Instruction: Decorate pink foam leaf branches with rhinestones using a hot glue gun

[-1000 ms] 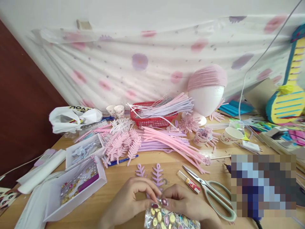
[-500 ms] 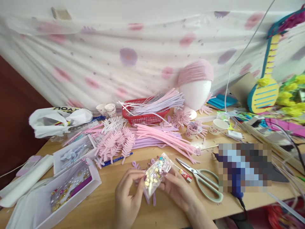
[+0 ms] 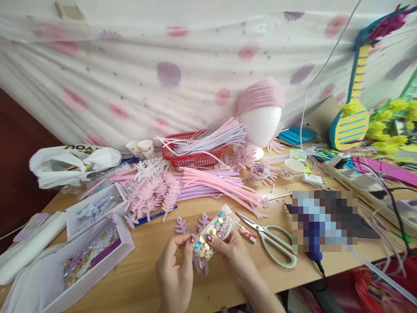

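Observation:
A clear plastic bag (image 3: 213, 237) of gold, blue and pink gems is held up over the front of the table. My left hand (image 3: 177, 265) pinches its lower left edge between thumb and fingers. My right hand (image 3: 234, 254) grips the bag's right side, thumb across the front. Behind and below the bag lie purple looped stems (image 3: 181, 225), partly hidden by it. To the right of my right hand are a small red and white packet (image 3: 248, 234) and open scissors (image 3: 272, 239) with pale green handles.
White boxes (image 3: 125, 250) with beads stand at the left. Pink fuzzy stems (image 3: 221, 187), a red basket (image 3: 195, 161) and a foam head (image 3: 262, 124) are behind. A blue glue gun (image 3: 314, 243) lies at the right, beside a pixelated patch.
The bag has turned, showing more gems, and my right thumb now lies across its front. The whole view has shifted slightly, so the table things appear further left.

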A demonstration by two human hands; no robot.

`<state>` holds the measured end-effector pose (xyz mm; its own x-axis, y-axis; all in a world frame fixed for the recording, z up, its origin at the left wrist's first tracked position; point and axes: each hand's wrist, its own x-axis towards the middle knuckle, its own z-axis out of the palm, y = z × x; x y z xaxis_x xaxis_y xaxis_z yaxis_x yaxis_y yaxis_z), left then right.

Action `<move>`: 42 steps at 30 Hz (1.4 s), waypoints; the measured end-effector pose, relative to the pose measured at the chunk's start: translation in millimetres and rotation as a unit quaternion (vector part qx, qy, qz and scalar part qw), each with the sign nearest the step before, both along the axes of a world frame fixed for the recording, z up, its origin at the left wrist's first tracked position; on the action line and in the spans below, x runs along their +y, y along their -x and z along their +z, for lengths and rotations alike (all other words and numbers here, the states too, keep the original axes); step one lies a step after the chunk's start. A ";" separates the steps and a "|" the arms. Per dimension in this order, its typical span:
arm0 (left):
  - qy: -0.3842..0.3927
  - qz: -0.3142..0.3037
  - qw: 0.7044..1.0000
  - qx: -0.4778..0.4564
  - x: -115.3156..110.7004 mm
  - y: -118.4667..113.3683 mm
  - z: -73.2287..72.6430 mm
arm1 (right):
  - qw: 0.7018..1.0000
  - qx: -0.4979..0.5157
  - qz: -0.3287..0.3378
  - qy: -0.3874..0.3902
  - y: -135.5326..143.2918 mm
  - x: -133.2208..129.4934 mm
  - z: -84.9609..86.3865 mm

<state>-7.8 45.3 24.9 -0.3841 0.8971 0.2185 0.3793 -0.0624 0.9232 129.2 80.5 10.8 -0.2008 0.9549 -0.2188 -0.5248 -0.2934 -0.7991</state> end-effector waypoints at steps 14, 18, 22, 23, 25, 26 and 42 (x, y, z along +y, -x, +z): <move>-0.073 -0.142 0.983 0.090 11.0 24.9 2.4 | 0.999 -0.022 0.022 0.016 -4.6 5.3 8.5; -0.097 -0.195 0.963 0.161 19.0 26.9 9.7 | 0.998 -0.059 0.017 0.006 -7.8 7.7 9.6; -0.015 -0.258 0.938 0.233 26.0 25.3 21.6 | 0.993 -0.114 0.011 -0.010 -9.0 5.6 12.6; 0.014 -0.271 0.933 0.235 27.1 25.3 24.6 | 0.992 -0.127 0.014 -0.007 -9.6 4.9 13.7; 0.061 -0.293 0.926 0.229 28.3 25.6 29.4 | 0.989 -0.144 0.022 0.004 -10.8 3.8 15.8; 0.076 -0.301 0.922 0.229 28.5 25.4 31.1 | 0.988 -0.150 0.025 0.005 -11.2 3.5 16.7; 0.065 -0.316 0.912 0.253 6.3 13.6 27.0 | 0.990 -0.071 0.111 -0.053 -20.2 -4.1 11.4</move>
